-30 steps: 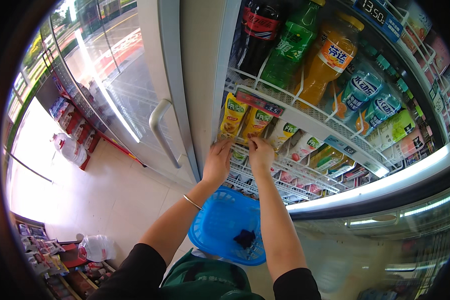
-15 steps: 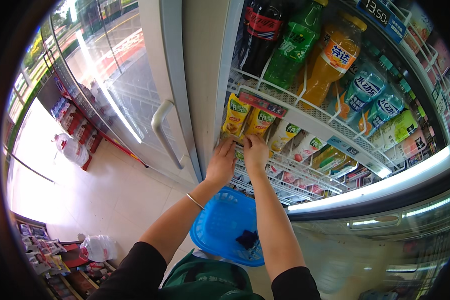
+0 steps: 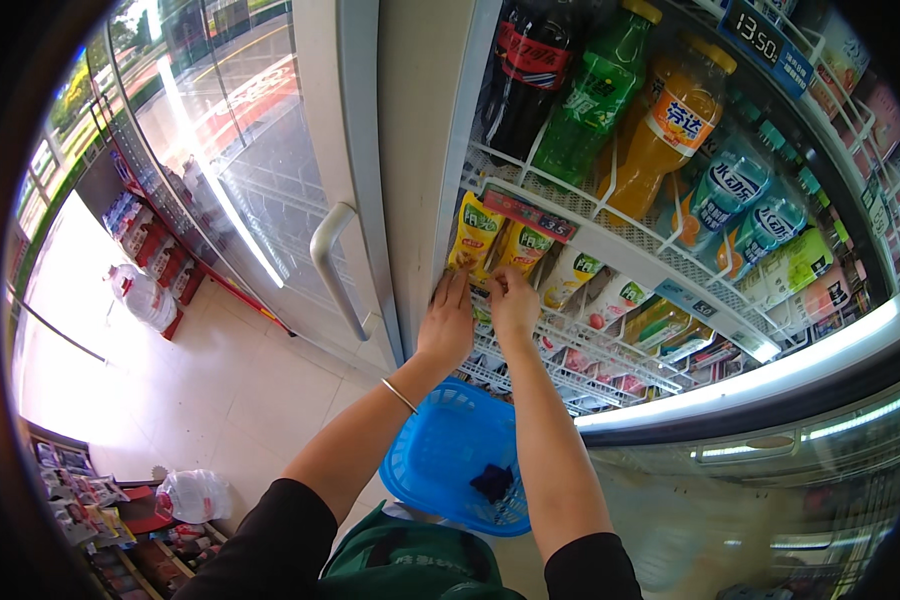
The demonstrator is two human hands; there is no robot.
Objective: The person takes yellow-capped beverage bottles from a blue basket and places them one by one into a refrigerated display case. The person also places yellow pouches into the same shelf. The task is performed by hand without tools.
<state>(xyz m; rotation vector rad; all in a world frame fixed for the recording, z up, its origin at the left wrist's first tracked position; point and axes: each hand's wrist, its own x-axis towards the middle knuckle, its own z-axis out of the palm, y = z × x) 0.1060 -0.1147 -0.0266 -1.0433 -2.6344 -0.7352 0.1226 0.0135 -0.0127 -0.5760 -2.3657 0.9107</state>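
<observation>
Both my hands reach into an open drinks cooler, at the front edge of its second shelf. My left hand (image 3: 447,322) lies with fingers stretched against the shelf edge, below a yellow drink pack (image 3: 476,232). Close beside it, my right hand (image 3: 515,306) has its thumb and fingers pinched together under a second yellow drink pack (image 3: 523,247). Whatever the pinch holds is hidden by the fingers. Above the packs, a red price strip (image 3: 530,214) runs along the upper shelf's front.
A blue basket (image 3: 407,462) with a dark cloth-like item (image 3: 492,483) stands on the floor below my arms. The glass door's white handle (image 3: 322,262) is at the left. Large soda bottles, including a green bottle (image 3: 595,100), fill the upper wire shelf.
The view has shifted slightly, moving the cooler a little rightward in the picture. Both hands stay at the shelf edge, and the left fingers sit slightly higher against the yellow pack.
</observation>
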